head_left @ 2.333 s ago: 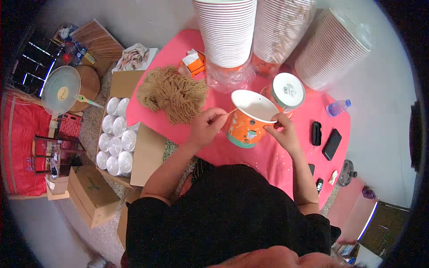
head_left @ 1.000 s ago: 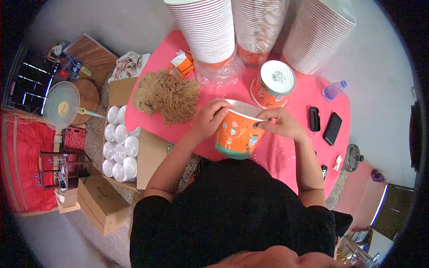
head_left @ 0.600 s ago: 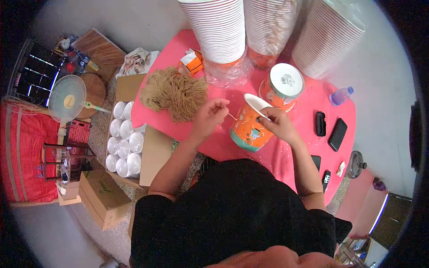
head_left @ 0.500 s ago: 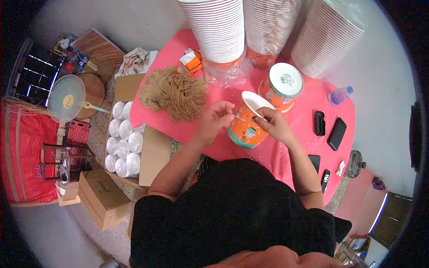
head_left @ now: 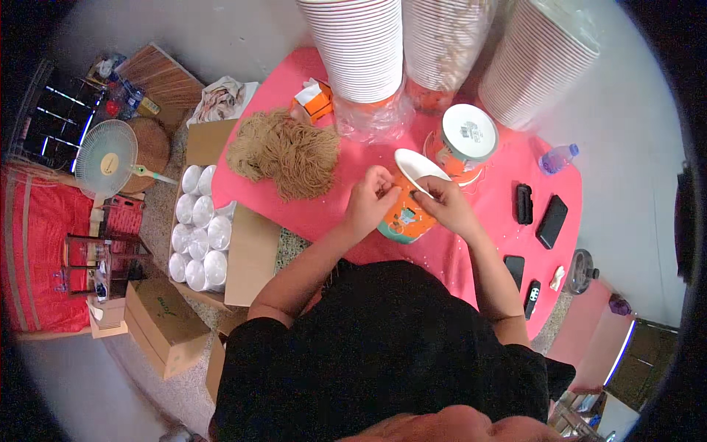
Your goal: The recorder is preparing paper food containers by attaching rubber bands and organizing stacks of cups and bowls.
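An orange paper bucket [head_left: 406, 221] with a white rim and green base leans tilted at the table's near edge, its mouth toward the far right. My right hand [head_left: 448, 205] grips the bucket's rim, thumb on the outer wall. My left hand [head_left: 370, 200] is closed in a pinch against the bucket's left side; the pale string seen there a moment ago is now hidden by its fingers. Left of the bucket lies a tan bundle of strings [head_left: 294, 155]. Behind it, an upside-down bucket [head_left: 469, 140] shows its white bottom, with a thin cord beside it.
Tall stacks of nested buckets [head_left: 361, 55] line the back of the pink-covered table [head_left: 353, 166]. On the right lie a plastic bottle [head_left: 558, 158], a black case [head_left: 523, 204] and phones [head_left: 551, 221]. An open carton [head_left: 252, 258] of wrapped white cups stands at the left.
My left hand has moved right, up against the bucket's wall, and the string end it pinched has gone from sight. My right hand stays on the rim.
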`<state>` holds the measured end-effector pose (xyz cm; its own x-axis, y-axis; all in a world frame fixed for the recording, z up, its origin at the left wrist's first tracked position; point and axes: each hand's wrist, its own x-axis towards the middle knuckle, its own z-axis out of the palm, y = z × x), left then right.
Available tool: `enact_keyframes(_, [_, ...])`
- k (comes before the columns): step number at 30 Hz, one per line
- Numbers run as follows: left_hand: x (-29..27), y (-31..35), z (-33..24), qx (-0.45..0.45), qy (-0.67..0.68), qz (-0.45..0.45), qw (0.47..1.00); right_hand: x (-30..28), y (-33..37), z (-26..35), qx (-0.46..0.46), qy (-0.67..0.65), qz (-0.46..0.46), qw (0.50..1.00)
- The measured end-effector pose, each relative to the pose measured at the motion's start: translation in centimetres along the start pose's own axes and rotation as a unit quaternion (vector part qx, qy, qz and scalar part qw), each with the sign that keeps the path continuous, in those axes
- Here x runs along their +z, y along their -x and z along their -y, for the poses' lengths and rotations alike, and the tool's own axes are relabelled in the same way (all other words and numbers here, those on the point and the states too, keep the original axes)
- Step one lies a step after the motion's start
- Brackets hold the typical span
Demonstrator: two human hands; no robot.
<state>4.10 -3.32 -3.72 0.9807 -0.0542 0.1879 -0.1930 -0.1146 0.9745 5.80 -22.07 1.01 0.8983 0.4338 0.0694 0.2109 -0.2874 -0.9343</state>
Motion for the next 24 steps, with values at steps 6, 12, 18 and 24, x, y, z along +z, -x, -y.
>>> enact_keyframes(6, [-0.9, -0.9, -1.7, -0.135, 0.125, 0.0, 0.983, 0.1, 0.0, -0.5, 0.004, -0.017, 0.002, 1.0])
enact_keyframes(12, [-1.9, -1.9, -1.3, -0.236, 0.158, 0.032, 0.958, 0.2, 0.1, -0.6, 0.001, -0.003, 0.001, 1.0])
enact_keyframes(18, [-2.0, -2.0, -0.3, -0.194, 0.091, 0.036, 0.976, 0.1, 0.2, 0.1, 0.007, 0.0, -0.004, 1.0])
enact_keyframes(24, [-2.6, -2.0, -3.9, 0.27, -0.363, -0.072, 0.889, -0.1, 0.3, 0.3, 0.011, 0.0, -0.009, 1.0])
